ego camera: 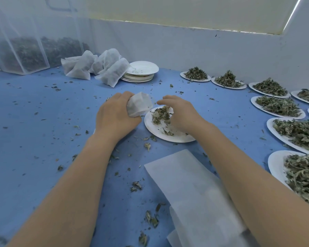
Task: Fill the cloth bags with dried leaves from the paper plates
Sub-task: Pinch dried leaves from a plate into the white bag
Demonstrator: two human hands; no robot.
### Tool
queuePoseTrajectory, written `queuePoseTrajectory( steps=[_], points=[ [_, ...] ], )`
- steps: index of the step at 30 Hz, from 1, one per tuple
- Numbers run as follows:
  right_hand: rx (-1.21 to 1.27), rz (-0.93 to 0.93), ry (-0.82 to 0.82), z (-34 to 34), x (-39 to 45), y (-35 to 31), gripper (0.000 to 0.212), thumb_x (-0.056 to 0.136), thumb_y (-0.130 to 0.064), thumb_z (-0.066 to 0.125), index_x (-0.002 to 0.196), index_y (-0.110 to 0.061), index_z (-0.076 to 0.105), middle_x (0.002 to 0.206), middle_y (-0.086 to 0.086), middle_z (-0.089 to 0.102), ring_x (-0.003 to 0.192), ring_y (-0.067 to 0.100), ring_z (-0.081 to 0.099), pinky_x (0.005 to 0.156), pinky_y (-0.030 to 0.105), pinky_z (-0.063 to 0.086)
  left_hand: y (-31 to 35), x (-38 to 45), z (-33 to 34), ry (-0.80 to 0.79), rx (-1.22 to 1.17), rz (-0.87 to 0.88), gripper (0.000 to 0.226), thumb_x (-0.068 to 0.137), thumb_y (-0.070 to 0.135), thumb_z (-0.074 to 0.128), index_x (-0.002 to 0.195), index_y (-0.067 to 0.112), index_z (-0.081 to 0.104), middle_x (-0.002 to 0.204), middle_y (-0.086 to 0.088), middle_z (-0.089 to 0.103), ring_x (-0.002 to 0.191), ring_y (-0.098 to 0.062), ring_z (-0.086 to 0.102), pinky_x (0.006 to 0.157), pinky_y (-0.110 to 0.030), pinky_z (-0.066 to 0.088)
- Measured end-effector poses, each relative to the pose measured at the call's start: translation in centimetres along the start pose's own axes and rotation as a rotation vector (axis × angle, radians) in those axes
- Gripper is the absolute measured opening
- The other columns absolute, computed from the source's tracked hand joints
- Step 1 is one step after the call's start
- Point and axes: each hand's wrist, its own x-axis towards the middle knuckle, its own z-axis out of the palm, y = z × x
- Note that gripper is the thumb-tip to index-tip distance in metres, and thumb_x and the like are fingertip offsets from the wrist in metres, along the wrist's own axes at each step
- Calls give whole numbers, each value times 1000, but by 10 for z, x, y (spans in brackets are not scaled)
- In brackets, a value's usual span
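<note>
Right now the left hand has its grip clamped round a cloth bag, fingers curled on the lower part, the mouth end pointing up and right toward the near paper plate. The bag's long axis runs roughly from the left palm toward the plate rim, tilted, mouth just beside the plate's far-left edge. The right hand sits over that plate, fingers curled down onto the dried leaves; it looks to be gathering a pinch, but whether leaves are actually held I cannot tell, the palm hides it.

Key relation: the leaves lie just right of and slightly below the bag mouth, so the carry is a short leftward move. The right hand is nearer the leaves, the left nearer the bag. The plate is mostly bare, a small pile left at its far side plus crumbs, so this plate is nearly done.

Room: bare blue worktop to the left, littered with leaf bits. An empty flat bag lies near, under the right forearm. More loaded plates line the right side, well apart from the hands. Filled bags and a stack of emptied plates sit at the back. Risk: spilling at the narrow mouth.
</note>
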Motion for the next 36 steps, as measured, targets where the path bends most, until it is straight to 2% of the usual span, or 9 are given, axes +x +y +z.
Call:
queuePoseTrajectory(
  steps=[3,9,11,14,19,24,29,33,36],
  points=[
    [-121,-2,-155,2,10,0,72,84,13,37,146,-24,33,157,-1,17,142,21,21,106,30,28,-1,2,0,1,-13,-10,42,70,20,69,110,19,56,103,-2,58,92,-24,52,74,-35,44],
    [-158,-50,-81,3,4,6,60,87,9,35,128,-29,56,129,0,57,114,19,52,76,20,37,-4,3,3,-10,-26,-6,41,71,22,69,109,21,56,100,-1,57,90,-22,50,72,-32,40],
    [-88,-75,-37,0,2,11,64,83,13,31,122,-29,61,120,-4,62,106,16,57,77,23,46,-4,3,4,-8,-25,1,40,71,23,69,109,21,56,99,0,55,86,-18,46,69,-31,36],
    [-52,-113,-101,-4,-1,9,79,76,17,28,123,-40,57,116,-13,56,95,13,53,58,14,43,-4,3,4,-3,-19,10,39,72,24,69,108,21,56,97,0,54,82,-15,41,68,-30,33],
    [-188,-107,-199,-6,-10,7,71,84,7,31,121,-48,56,104,-6,50,76,9,43,65,25,36,-3,4,3,-12,-15,0,40,72,22,68,110,20,55,99,-1,55,83,-15,42,68,-30,33],
    [-145,-43,-128,-16,-16,13,65,83,9,31,112,-40,64,122,0,59,62,1,46,59,23,43,0,3,2,37,20,-27,41,73,19,68,112,17,55,105,-6,57,95,-28,51,73,-34,37],
    [-262,-87,-257,-8,-13,7,72,83,8,31,130,-44,50,136,-7,49,111,18,50,79,26,42,2,3,2,79,82,-12,42,74,19,68,114,14,55,107,-10,57,96,-32,51,78,-38,38],
    [-176,-51,-178,-17,-20,10,63,85,5,32,114,-42,63,117,-2,59,67,5,45,56,23,35,1,4,2,80,74,-35,44,74,20,69,115,14,55,108,-10,57,98,-32,51,79,-40,39],
    [-152,-15,-58,-24,-22,17,38,97,-23,35,126,-37,55,126,-3,55,79,-2,49,73,24,36,1,3,2,69,70,-22,42,75,19,68,114,13,55,106,-9,57,96,-31,51,78,-40,39]
  ],
)
